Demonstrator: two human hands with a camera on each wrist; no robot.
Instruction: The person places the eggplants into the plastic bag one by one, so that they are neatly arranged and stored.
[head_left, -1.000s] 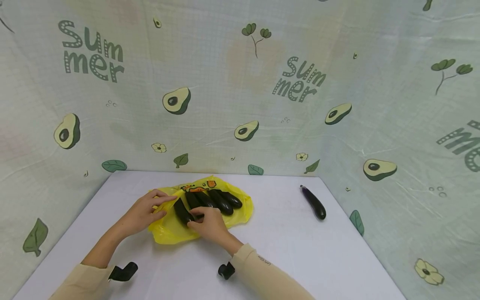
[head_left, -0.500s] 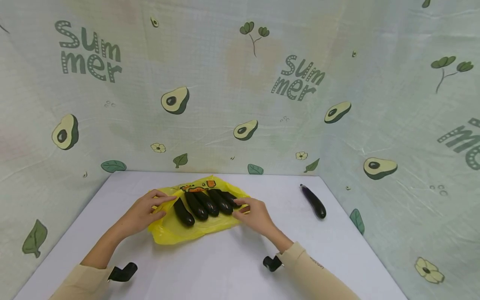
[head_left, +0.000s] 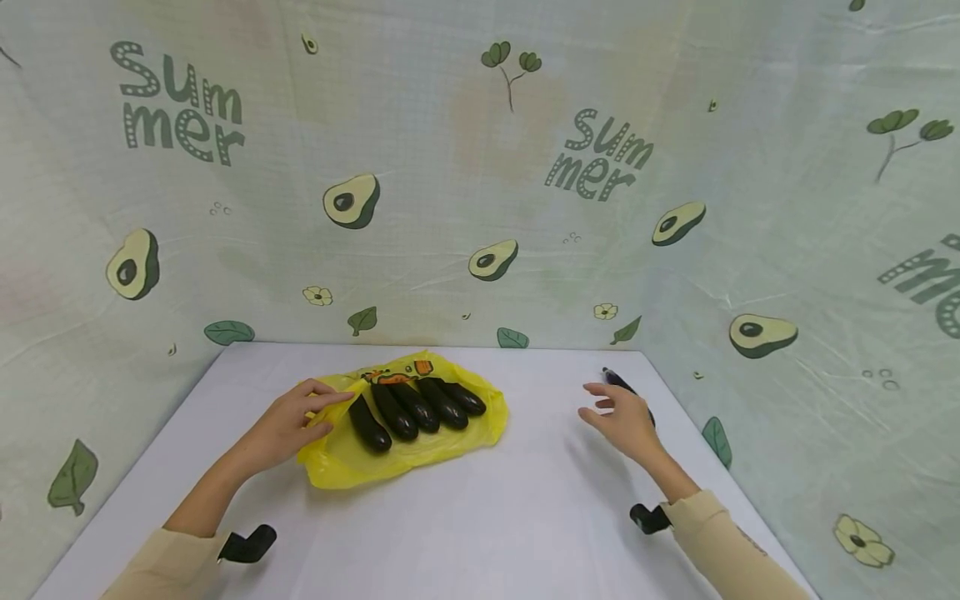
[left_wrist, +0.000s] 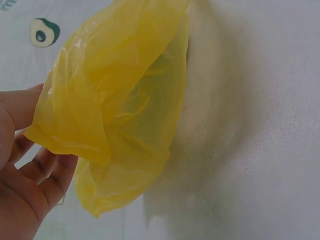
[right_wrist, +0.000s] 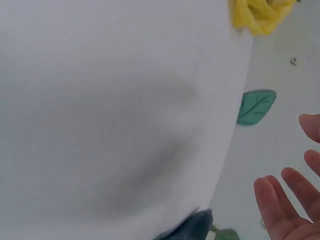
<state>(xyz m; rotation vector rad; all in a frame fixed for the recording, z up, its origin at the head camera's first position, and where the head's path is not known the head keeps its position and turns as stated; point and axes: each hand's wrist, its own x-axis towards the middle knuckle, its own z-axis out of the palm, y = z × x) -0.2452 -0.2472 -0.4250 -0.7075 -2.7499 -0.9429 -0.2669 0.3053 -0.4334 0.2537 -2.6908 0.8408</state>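
Observation:
My left hand holds the left edge of a crinkled yellow plastic bag; in the left wrist view, a fold of the bag covers part of the fingers. Several dark eggplants lie side by side in the bag's mouth, the leftmost eggplant nearest to this hand. Over on the right, my right hand hovers above the table with parted fingers and nothing in its grasp. A lone eggplant lies just beyond it, mostly hidden by the hand; its blurred dark end shows in the right wrist view.
A white table carries everything. Cloth walls printed with avocados and leaves rise along its back and sides. Black wrist-camera mounts stick out beside both sleeves.
My right hand has left the eggplants in the bag and moved right, over to the lone eggplant. My left hand keeps its place on the bag.

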